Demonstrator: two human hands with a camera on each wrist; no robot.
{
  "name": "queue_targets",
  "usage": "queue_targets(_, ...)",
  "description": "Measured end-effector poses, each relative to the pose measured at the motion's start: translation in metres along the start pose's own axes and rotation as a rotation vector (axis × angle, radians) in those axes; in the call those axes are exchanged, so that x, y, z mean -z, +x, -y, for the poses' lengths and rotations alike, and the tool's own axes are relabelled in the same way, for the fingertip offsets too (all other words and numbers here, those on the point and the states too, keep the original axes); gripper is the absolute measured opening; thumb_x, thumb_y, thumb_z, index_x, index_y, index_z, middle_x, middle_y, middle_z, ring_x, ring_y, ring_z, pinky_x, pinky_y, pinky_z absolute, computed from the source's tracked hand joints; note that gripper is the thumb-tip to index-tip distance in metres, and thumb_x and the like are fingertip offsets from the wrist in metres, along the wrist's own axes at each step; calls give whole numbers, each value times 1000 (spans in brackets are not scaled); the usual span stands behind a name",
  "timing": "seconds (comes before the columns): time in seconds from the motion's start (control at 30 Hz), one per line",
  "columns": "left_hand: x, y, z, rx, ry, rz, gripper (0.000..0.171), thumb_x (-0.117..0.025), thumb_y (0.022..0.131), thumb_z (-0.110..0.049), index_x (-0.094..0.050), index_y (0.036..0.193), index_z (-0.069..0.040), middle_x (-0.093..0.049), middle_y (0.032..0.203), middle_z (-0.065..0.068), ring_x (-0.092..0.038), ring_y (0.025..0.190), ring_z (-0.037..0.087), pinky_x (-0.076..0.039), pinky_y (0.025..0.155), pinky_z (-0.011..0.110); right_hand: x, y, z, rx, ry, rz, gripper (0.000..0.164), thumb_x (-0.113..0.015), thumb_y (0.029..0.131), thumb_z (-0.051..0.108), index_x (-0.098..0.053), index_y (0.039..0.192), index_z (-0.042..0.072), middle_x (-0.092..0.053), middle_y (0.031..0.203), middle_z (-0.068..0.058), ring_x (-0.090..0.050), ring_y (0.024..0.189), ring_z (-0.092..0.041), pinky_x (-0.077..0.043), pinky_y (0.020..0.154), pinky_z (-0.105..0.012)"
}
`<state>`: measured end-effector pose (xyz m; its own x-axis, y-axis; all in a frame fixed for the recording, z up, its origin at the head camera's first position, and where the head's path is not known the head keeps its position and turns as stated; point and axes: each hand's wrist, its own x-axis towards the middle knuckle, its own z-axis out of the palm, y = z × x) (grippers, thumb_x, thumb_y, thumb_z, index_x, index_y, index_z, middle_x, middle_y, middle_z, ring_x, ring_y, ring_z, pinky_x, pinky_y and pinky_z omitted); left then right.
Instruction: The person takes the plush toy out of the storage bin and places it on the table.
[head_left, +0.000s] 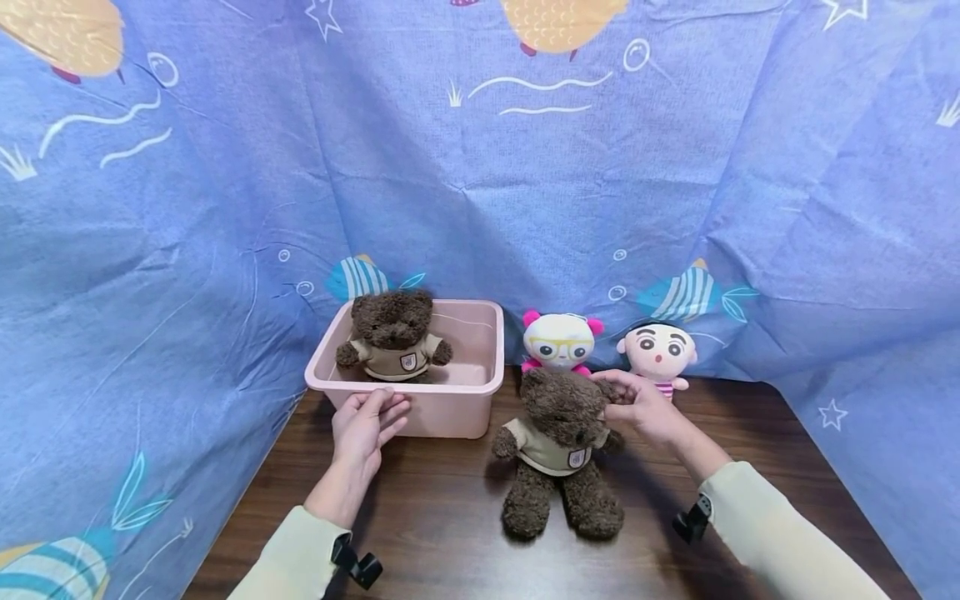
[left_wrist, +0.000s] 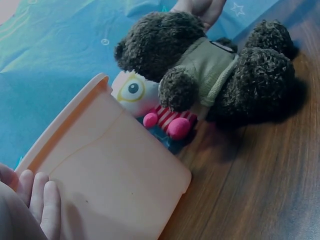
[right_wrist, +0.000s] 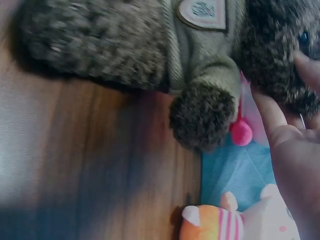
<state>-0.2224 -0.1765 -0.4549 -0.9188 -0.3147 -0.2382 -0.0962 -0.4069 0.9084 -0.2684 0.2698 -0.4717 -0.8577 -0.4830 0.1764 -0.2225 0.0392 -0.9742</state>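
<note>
Teddy bear at the bin's side, right hand on its head

Right hand (head_left: pixel 637 404) pinches the ear side of the brown teddy bear (head_left: pixel 558 454), which sits upright on the wooden table (head_left: pixel 442 533), its long axis running from head at the back to legs toward the person. The bear lies just right of the pink bin (head_left: pixel 450 408), so the right hand is plainly the nearer one. Left hand (head_left: pixel 367 421) rests with relaxed fingers against the bin's front wall, gripping nothing. A second bear (head_left: pixel 392 333) sits inside the bin; two small dolls, one with pink ears (head_left: pixel 561 342), one striped (head_left: pixel 660 354), stand just behind.
</note>
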Motion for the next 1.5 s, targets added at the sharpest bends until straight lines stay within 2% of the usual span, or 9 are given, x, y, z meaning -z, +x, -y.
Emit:
queue_targets(0.17, 1, -1, 0, 6, -2, -3, 13, -65, 98, -12, -53, 102, -9, -78, 80, -3, -77, 77, 12, -65, 73, 32, 2, 6, 6, 10, 2, 31, 56, -66, 85, -15, -53, 139, -6, -74, 115, 0, -74, 90, -19, -63, 83, -33)
queue_targets(0.37, 0, -1, 0, 15, 5, -4, 11, -64, 98, -12, -54, 102, -9, -78, 80, -2, -77, 77, 11, -64, 69, 29, 4, 11, 8, 0, -23, 36, 56, -72, 86, -8, -53, 139, -7, -74, 115, 3, -72, 96, -14, -62, 84, -30)
queue_targets(0.57, 0, -1, 1, 15, 10, 2, 12, -65, 97, -12, -54, 101, -9, -78, 80, -2, -77, 78, 12, -64, 69, 29, 8, 12, 5, 8, -32, 18, 57, -71, 89, -5, -48, 140, -11, -72, 122, 8, -71, 100, -10, -61, 85, -27)
queue_targets(0.77, 1, -1, 1, 11, 15, 2, 13, -64, 97, -12, -53, 103, -8, -78, 79, -2, -77, 78, 11, -64, 68, 29, 10, 16, 2, -9, -107, -41, 60, -75, 88, -1, -50, 142, -7, -68, 128, 9, -65, 114, -5, -59, 90, -25)
queue_targets(0.87, 0, -1, 1, 12, 13, -1, 13, -64, 97, -11, -53, 103, -8, -78, 80, -2, -77, 77, 11, -64, 68, 28, 11, 18, 4, -12, -176, -88, 60, -78, 87, 2, -53, 141, -4, -66, 131, 3, -62, 116, -3, -57, 92, -23)
queue_targets(1.0, -1, -1, -1, 15, 14, 3, 15, -64, 97, -11, -51, 104, -7, -78, 80, -2, -77, 77, 12, -64, 68, 28, 12, 20, 8, -30, -237, -125, 59, -80, 87, 6, -55, 140, -2, -64, 136, -11, -60, 116, -1, -54, 93, -19)
queue_targets(1.1, -1, -2, -3, 16, 18, 9, 17, -64, 97, -11, -50, 106, -7, -78, 81, -2, -77, 78, 11, -64, 68, 28, 13, 21, 12, -48, -226, -119, 59, -79, 88, 7, -54, 141, -3, -60, 140, -22, -59, 117, -2, -55, 91, -19)
queue_targets(1.2, -1, -3, -3, 15, 21, 18, 18, -64, 97, -11, -49, 107, -8, -78, 81, -3, -77, 78, 11, -64, 68, 27, 14, 22, 14, -68, -203, -121, 59, -78, 89, 9, -53, 141, -2, -57, 141, -27, -61, 118, -5, -56, 88, -18)
queue_targets(1.5, 0, -3, -4, 21, 19, 21, 19, -65, 97, -11, -48, 107, -8, -78, 82, -2, -77, 78, 11, -64, 68, 28, 19, 32, 26, -39, -220, -113, 58, -78, 90, 9, -51, 138, -9, -60, 136, -31, -64, 124, -30, -55, 93, -20)
